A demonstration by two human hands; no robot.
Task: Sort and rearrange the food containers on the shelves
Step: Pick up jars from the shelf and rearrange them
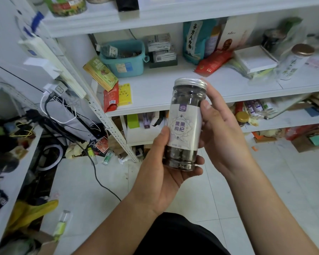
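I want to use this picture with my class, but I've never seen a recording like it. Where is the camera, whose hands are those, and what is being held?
No machine here: a person wears one camera on the head, looking forward and down, so you see their own two hands. The left hand cradles the bottom of a clear jar with a silver lid and dark contents; the right hand grips its side. Behind is a white shelf holding a teal basket, a red packet and a tall bottle with a brown lid.
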